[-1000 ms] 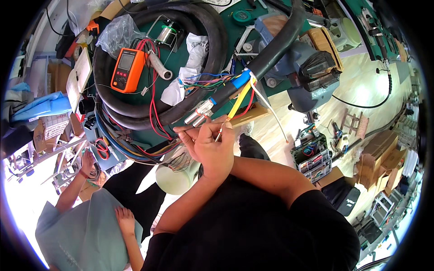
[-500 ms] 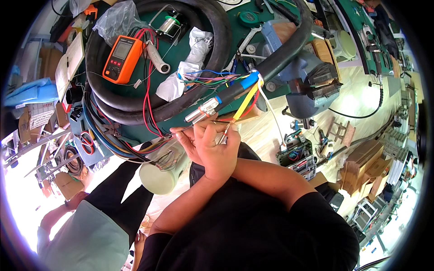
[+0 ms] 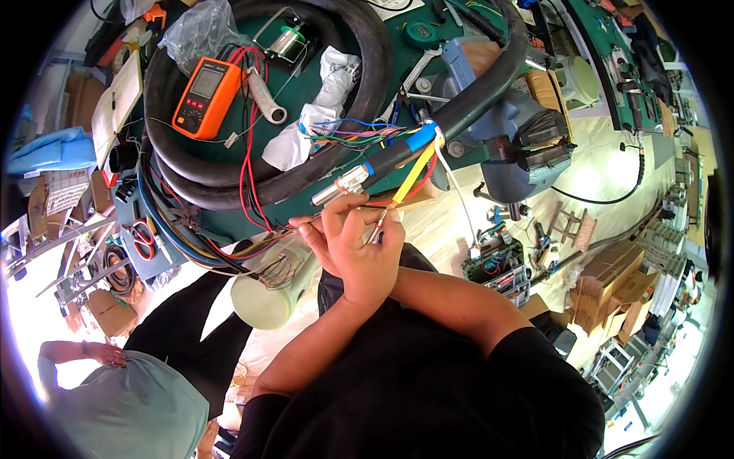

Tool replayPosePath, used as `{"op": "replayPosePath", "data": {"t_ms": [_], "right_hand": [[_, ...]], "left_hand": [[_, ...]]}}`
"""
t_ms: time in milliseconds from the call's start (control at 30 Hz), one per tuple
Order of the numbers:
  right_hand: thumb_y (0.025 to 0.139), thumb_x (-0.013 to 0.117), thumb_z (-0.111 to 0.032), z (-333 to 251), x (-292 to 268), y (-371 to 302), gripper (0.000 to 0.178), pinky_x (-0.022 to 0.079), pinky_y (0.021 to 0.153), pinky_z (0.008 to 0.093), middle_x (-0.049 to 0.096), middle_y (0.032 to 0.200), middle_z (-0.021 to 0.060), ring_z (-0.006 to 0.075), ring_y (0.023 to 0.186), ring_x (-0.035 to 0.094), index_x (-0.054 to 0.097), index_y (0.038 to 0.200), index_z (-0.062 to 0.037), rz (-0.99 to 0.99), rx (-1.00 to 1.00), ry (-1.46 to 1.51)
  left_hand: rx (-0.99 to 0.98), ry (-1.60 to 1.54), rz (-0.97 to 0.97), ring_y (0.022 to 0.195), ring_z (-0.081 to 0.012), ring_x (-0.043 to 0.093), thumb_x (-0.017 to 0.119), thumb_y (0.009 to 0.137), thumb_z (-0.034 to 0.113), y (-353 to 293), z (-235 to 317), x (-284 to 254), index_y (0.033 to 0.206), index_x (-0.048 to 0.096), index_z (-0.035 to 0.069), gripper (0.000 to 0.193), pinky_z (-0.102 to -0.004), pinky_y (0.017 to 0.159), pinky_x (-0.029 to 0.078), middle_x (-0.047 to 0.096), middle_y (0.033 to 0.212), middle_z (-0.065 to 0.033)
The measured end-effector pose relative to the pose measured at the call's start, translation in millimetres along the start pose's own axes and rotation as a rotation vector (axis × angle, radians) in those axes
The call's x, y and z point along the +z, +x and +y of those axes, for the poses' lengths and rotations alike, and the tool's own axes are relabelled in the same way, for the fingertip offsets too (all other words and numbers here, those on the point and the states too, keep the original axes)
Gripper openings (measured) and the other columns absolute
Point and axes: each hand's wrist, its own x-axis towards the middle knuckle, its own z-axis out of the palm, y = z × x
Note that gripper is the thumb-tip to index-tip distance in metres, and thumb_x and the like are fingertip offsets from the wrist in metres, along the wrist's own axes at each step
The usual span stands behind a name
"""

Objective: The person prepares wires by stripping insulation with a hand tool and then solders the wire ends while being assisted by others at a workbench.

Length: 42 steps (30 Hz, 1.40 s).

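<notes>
My forearms cross, the left one over the right. My left hand [image 3: 367, 256] is closed, its fingertips pinching the metal-tipped end of a yellow-sleeved wire [image 3: 415, 173]. Mostly hidden behind it, my right hand [image 3: 312, 239] shows curled fingers around something thin that I cannot make out, near red test leads [image 3: 251, 172]. Just above the fingers lies a silver metal connector [image 3: 342, 186]. A thick black cable [image 3: 478, 88] with a blue taped band [image 3: 421, 138] runs to the upper right, and thin coloured wires [image 3: 355, 132] fan out from the band.
An orange multimeter [image 3: 205, 99], a solder spool [image 3: 288, 42] and a white packet [image 3: 336, 73] lie among coils of black cable on the green bench. A bench vise [image 3: 524, 168] stands right. A pale bin [image 3: 264, 298] is below the bench; another person [image 3: 141, 405] stands at lower left.
My hands keep nearly the same pose at the yellow-sleeved wire. The other person has shifted, with one hand now at the waist. The view has moved slightly.
</notes>
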Motion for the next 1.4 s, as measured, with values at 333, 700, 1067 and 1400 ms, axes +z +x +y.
{"op": "replayPosePath", "data": {"t_ms": [333,700,1067,1400], "right_hand": [[0.096,0.055,-0.019,6.0,7.0,-14.9,0.026,0.04,0.099,0.0374,0.062,0.114,0.0034,0.0141,0.101,0.058,0.057,0.118,-0.0069,-0.023,0.106,0.305],[0.094,0.056,-0.019,8.9,8.3,-34.8,0.024,0.042,0.091,0.0383,0.064,0.106,0.006,0.0187,0.095,0.06,0.058,0.114,-0.0065,-0.051,0.189,0.33],[0.091,0.058,-0.019,11.7,10.0,-35.9,0.023,0.045,0.083,0.0393,0.065,0.098,0.0086,0.0233,0.089,0.062,0.06,0.11,-0.0061,-0.049,0.212,0.336],[0.089,0.059,-0.019,14.8,6.0,-38.4,0.022,0.047,0.076,0.0401,0.066,0.091,0.0109,0.0274,0.083,0.064,0.061,0.106,-0.0057,-0.057,0.24,0.333]], "left_hand": [[-0.037,0.041,-0.049,0.09,-0.0218,0.059,0.074,0.071,0.006,2.5,0.6,-6.6,0.078,0.06,0.004,0.016,-0.0368,0.097,0.037,0.06,0.097,-0.0072],[-0.066,0.055,-0.073,0.094,-0.0217,0.058,0.072,0.075,0.005,3.7,1.7,-7.7,0.075,0.058,0.005,0.015,-0.0409,0.104,0.031,0.063,0.094,-0.007],[-0.082,-0.084,-0.104,0.085,-0.0213,0.058,0.072,0.075,0.003,4.4,-4.6,-6.8,0.078,0.057,0.003,0.016,-0.0382,0.098,0.035,0.059,0.092,-0.008],[-0.021,-0.09,-0.1,0.083,-0.022,0.057,0.07,0.073,0.0,5.0,-5.1,-4.3,0.077,0.055,0.002,0.016,-0.0359,0.093,0.038,0.058,0.09,-0.0086]]}}
